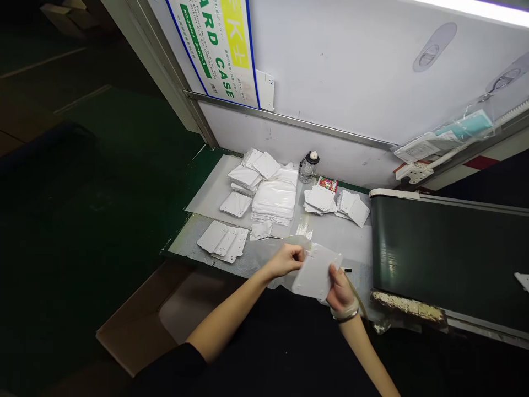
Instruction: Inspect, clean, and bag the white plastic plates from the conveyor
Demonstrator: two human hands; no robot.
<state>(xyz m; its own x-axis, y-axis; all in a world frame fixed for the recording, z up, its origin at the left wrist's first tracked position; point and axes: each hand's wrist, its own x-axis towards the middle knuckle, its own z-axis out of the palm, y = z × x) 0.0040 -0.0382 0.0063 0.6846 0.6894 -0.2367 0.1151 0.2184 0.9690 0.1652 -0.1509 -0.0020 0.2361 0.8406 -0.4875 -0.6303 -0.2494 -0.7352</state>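
Holding white panel [314, 275] above near side of bench [185, 236].
Clamping right edge in closed right grip [340, 292], thumb [334, 271] on upper face; curling left grip [288, 259] at left edge, unable to tell whether pinching panel or plastic film [298, 240]. Continuing rearward to panel stacks [321, 197], then clear bottle [306, 172] with black lid [313, 158] just before white wall [343, 66].

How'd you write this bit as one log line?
right hand: holding white panel | left hand: curled at panel's left edge, grip unclear | beyond: white plastic pile, bottle | beside: conveyor belt
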